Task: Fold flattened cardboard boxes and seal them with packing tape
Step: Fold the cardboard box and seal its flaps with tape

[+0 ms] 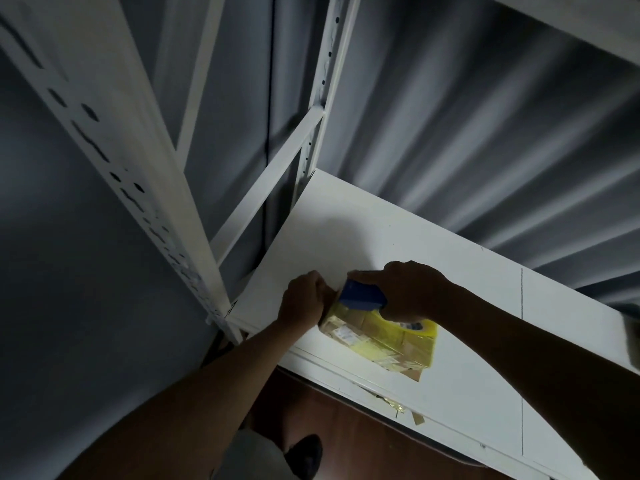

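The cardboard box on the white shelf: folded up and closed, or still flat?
Folded up and closed. The box stands as a solid block on the shelf, wrapped in yellow tape, while the right hand runs a blue dispenser over it.

Storeroom, white slotted metal shelving (145, 188), corrugated metal wall (485, 116)

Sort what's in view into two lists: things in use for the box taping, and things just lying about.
In use:
- cardboard box, wrapped in yellow tape, on the white shelf
- blue tape dispenser, gripped by the right hand
- left hand, holding the box's end

Lying about:
- tape and cardboard scraps at the shelf's front edge
- white rack upright
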